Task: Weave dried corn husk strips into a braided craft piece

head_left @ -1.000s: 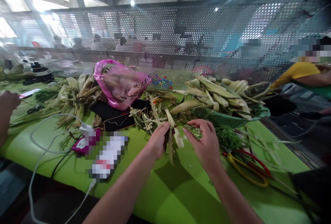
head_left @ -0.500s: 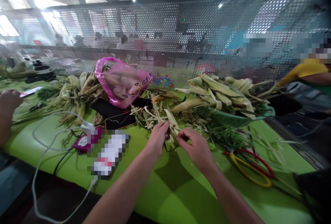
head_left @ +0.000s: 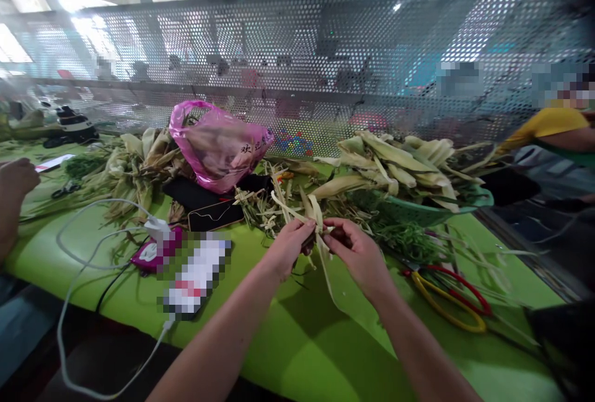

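Note:
Pale strips of dried corn husk [head_left: 318, 219] cross one another between my two hands above the green table. My left hand [head_left: 292, 242] pinches the husk strips from the left side. Close beside it, my right hand [head_left: 349, 246] has thumb and fingers closed on the same strips from the right. One narrow strip hangs down below the fingers. Small cut husk scraps [head_left: 260, 207] lie just behind my hands. How the strips cross under the fingertips is partly hidden.
A green basket [head_left: 418, 209] heaped with corn husks [head_left: 395, 163] stands right. Red-and-yellow-handled scissors [head_left: 453, 303] lie nearer. Left are a pink plastic bag [head_left: 218, 148], a dark phone [head_left: 216, 215], a charging phone [head_left: 195, 278] and a purple power strip [head_left: 155, 253]. Another person's hand [head_left: 17, 182] is far left.
My right hand has moved slightly up and closer to my left hand. The husk strips have shifted, and a long narrow strip now hangs below my fingers.

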`<state>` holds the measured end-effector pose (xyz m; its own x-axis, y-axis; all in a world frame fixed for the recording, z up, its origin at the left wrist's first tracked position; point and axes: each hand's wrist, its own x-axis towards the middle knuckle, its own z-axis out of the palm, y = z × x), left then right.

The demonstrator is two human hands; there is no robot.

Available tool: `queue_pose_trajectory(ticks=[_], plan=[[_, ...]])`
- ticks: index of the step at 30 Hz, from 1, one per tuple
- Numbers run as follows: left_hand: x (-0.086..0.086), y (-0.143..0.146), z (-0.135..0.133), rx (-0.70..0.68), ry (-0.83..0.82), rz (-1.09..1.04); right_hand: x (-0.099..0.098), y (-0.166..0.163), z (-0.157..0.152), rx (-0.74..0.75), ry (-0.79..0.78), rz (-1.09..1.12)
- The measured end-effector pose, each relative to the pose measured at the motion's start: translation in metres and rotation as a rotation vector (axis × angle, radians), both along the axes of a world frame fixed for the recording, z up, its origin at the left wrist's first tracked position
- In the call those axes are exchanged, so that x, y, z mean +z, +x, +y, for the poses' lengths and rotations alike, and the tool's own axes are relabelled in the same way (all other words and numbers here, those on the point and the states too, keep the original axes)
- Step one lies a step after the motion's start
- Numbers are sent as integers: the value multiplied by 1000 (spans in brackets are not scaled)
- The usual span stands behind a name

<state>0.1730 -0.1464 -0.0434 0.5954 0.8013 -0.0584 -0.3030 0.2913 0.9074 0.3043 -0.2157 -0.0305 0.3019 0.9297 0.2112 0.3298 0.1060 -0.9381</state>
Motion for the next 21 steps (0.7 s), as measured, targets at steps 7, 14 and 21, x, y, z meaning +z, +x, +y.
queue_pose_trajectory(ticks=[7, 14, 21], plan=[[11, -6, -2, -112, 56, -8, 4, 3, -1, 32, -60, 73], [7, -5, 0, -85, 79, 78, 2, 5, 0, -25, 22, -134], [6, -3, -3, -90, -33, 101, 1, 9, -2, -100, 44, -291]])
